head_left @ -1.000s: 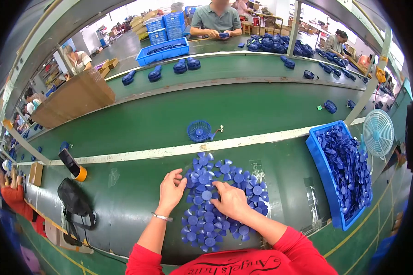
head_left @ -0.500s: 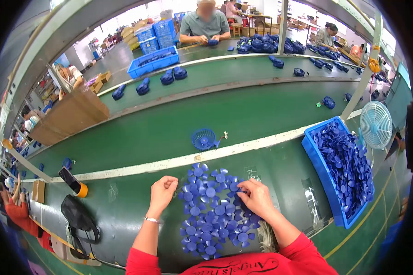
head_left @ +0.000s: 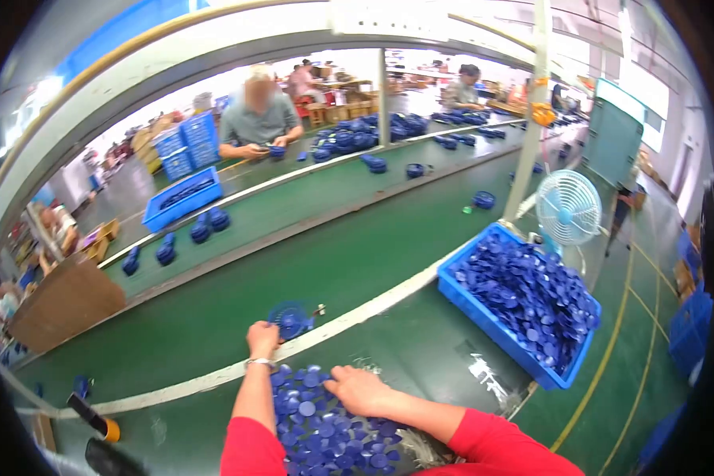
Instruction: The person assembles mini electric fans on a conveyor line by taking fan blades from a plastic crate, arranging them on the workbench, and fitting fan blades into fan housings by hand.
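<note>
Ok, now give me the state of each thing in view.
Left hand: at the fan housing, grip unclear
Right hand: at the blades, grip unclear
Fan housing: lying down, wire protruding
Blades: loose, spread out
Near bin: open, heaped full
Far bin: open, holding parts
Pale fan: upright, running or not unclear
Phone: tilted, screen unclear

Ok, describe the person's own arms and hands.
The left hand and right hand are ungloved. Plain red fabric sleeves end well short of them. A thin, silvery band is worn just behind the left hand; none shows on the right.
</note>
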`<state>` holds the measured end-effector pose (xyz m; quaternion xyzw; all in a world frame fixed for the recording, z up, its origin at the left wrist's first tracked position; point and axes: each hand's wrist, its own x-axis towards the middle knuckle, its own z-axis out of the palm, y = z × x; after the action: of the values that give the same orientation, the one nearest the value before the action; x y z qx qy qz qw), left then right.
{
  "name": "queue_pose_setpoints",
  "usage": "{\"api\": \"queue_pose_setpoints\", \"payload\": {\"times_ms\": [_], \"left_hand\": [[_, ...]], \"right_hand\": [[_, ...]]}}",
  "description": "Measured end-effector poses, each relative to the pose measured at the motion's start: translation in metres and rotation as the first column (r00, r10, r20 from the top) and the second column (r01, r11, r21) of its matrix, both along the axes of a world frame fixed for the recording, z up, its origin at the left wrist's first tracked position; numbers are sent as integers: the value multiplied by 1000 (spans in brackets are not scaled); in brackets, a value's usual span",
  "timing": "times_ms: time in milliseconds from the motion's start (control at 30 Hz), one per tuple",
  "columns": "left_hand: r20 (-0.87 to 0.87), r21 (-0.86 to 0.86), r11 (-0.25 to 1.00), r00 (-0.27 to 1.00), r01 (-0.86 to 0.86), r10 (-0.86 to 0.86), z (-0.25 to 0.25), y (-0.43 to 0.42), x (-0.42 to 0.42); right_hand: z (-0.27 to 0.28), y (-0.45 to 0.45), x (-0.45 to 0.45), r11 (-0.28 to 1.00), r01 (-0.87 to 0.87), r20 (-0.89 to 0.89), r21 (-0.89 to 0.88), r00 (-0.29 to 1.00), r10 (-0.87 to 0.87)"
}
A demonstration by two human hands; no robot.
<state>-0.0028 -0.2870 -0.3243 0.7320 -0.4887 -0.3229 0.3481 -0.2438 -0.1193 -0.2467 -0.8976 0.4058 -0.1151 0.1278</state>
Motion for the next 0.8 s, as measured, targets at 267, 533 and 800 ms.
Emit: {"api": "queue_pose_setpoints", "payload": {"times_ms": [267,533,800], "left_hand": [[-708,-274,913,706,-302,21,91,101,2],[-988,-138,891,118,-432,-96,106,230,10],[-938,-248,869,329,-429,-105,105,287,-20]], "right_hand": [[1,4,8,998,20,-83,60,996,-15],[1,8,5,967,85,-181,-240,975,-131],[78,64,29,925,20,465,-380,869,172]]}}
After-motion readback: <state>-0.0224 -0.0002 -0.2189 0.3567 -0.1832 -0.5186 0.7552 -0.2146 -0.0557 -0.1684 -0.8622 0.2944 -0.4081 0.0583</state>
